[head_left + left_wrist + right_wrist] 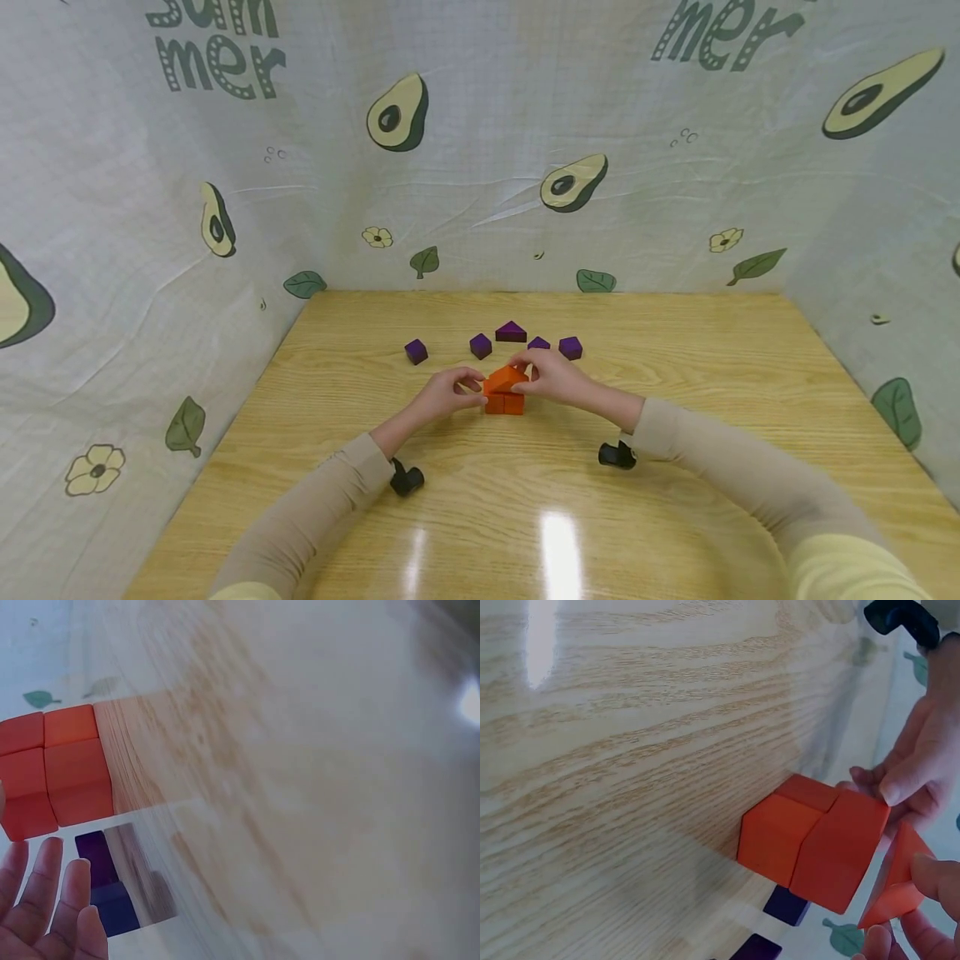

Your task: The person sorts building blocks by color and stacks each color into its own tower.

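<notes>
Several orange blocks [504, 404] are stacked on the wooden table, larger in the right wrist view [836, 851]. Between thumb and fingers my right hand [552, 377] pinches an orange triangular block [901, 877]. That block is tilted at the top of the stack, with a gap to the blocks below in the right wrist view. To the left of the stack is my left hand [448, 393], its fingers loosely bent. Its thumb tip lies at the edge of an upper block; whether it touches is unclear. The left wrist view shows its fingertips [79, 874] close by the orange blocks.
Behind the stack lie several purple blocks, among them a cube [416, 352] at left, a triangular block [511, 332] and another block [571, 348] at right. A patterned cloth [480, 167] hangs along the table's back and sides. Black wrist cameras [617, 455] hang under both wrists.
</notes>
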A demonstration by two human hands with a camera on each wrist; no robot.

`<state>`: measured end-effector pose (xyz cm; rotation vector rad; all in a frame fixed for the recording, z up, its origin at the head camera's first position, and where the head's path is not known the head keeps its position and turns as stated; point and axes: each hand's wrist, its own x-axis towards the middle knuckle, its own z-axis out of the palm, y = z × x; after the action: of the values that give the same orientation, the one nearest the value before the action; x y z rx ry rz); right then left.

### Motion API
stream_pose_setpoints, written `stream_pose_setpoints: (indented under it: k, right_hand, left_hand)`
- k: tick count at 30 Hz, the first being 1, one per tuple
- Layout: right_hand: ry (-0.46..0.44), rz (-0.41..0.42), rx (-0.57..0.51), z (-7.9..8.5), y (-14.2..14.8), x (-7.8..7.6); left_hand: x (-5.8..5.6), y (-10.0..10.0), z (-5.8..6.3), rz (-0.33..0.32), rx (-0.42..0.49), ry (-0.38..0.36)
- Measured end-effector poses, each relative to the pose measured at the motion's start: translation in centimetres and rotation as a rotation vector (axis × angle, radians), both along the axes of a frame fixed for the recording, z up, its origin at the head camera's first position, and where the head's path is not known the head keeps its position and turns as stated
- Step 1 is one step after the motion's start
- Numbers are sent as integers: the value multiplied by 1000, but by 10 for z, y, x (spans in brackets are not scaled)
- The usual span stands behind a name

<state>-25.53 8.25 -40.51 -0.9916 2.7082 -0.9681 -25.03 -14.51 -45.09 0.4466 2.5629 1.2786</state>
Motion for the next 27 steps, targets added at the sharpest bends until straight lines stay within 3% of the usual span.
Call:
stream_pose_setpoints:
  k: [27]
  right_hand:
    - [15, -2, -7, -10, -9, 1]
  left_hand:
    - [2, 2, 5, 10, -21, 1]
